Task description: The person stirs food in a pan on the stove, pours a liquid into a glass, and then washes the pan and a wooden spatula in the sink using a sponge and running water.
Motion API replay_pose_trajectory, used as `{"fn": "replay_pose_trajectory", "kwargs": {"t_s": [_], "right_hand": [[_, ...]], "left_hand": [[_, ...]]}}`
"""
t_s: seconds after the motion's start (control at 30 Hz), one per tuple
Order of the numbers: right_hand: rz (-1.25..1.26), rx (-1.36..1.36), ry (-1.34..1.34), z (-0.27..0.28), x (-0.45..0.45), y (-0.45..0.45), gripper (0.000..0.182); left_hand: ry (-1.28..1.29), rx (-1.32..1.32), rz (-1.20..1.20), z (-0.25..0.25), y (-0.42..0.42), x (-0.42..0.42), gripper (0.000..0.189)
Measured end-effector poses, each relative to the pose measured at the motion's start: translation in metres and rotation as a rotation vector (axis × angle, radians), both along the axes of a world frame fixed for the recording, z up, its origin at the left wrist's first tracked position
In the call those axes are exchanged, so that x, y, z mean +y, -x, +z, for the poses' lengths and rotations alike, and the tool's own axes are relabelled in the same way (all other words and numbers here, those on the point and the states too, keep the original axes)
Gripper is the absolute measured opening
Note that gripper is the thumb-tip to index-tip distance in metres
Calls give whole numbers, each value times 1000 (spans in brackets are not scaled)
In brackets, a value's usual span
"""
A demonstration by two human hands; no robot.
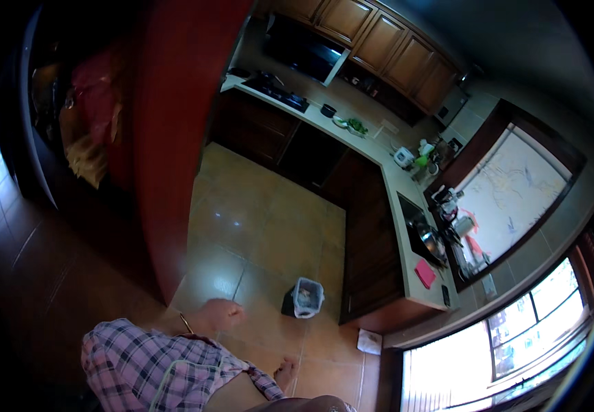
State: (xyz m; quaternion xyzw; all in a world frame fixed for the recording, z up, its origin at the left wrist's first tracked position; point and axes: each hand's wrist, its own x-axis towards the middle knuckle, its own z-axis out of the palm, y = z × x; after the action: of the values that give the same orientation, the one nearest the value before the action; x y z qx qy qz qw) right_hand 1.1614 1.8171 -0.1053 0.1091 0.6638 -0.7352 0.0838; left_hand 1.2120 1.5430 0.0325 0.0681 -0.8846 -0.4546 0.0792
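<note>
My left hand (227, 313), with a gold-coloured bangle at its wrist, hangs over the tiled floor with its fingers curled in and no object visible in it. It is beside my pink-and-navy plaid clothing (147, 355). My right hand is not in view. What looks like my bare foot (286, 372) shows past the clothing's lower edge. Ahead of me on the tiles stands a small dark waste bin (308, 298) with a pale liner and some refuse inside.
A red panel edge (173, 129) rises close on the left. An L-shaped counter (387, 165) carries a gas hob (276, 95), a black pot (328, 110), leafy greens (357, 126), a metal pan (432, 241) by the sink and a pink cloth (424, 273). Windows are at right.
</note>
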Motion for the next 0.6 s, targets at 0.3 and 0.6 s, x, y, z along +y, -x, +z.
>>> {"fn": "replay_pose_trajectory", "kwargs": {"t_s": [0.3,0.6], "right_hand": [[-118,119,-520,-90,-30,206,18],[330,284,-151,65,-289,557,16]], "left_hand": [[-126,-152,49,-42,162,-116,22],[-362,209,392,55,386,-232,24]]}}
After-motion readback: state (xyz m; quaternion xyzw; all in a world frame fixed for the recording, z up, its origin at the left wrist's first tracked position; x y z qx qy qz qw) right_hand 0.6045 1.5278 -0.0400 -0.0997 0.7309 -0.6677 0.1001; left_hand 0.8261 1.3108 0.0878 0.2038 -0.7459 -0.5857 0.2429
